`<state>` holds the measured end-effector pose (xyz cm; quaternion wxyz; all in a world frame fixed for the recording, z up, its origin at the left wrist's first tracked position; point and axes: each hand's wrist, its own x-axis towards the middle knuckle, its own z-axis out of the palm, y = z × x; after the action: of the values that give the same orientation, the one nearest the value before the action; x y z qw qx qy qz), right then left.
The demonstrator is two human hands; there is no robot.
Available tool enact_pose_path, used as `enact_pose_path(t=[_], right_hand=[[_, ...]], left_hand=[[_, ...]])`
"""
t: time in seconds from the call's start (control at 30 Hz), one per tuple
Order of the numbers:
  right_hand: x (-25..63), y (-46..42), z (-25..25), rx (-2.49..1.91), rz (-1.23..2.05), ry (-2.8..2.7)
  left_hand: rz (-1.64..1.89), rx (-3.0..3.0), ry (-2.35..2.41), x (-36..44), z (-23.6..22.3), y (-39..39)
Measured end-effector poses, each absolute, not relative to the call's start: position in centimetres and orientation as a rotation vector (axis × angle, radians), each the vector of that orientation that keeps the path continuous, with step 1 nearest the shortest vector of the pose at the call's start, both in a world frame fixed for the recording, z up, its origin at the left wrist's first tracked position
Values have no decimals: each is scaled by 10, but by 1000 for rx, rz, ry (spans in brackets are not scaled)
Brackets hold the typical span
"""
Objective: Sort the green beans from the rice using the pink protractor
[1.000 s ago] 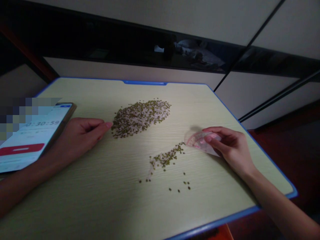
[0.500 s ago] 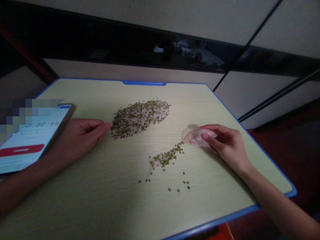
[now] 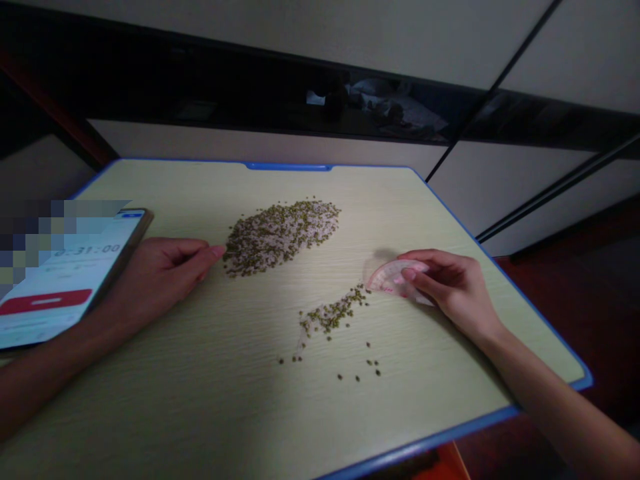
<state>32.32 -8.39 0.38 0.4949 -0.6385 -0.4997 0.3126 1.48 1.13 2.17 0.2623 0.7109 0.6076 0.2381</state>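
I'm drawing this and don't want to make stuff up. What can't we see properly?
All in the head view:
- Pink piece: partly hidden by the right hand; its print is too blurred to read.
- Phone: cut off by the left edge, with blocky squares over its top left.
- Left hand: too blurred to tell if it touches the bigger seed pile.
- Table: near left corner outside the picture.

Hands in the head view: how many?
2: the left hand, at the left edge of the large pile, and the right hand, pinching a clear, pink-marked piece.
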Motion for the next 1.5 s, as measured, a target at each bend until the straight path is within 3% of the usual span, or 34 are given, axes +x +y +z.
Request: enact_pose_path(t=[0.33, 1.5], right_hand=[[321, -86, 7, -1531, 846, -1219], [318, -81, 4, -1580, 677, -1208]], left_hand=[[639, 1916, 1658, 17, 23, 11], [644, 1943, 1636, 12, 20, 12]])
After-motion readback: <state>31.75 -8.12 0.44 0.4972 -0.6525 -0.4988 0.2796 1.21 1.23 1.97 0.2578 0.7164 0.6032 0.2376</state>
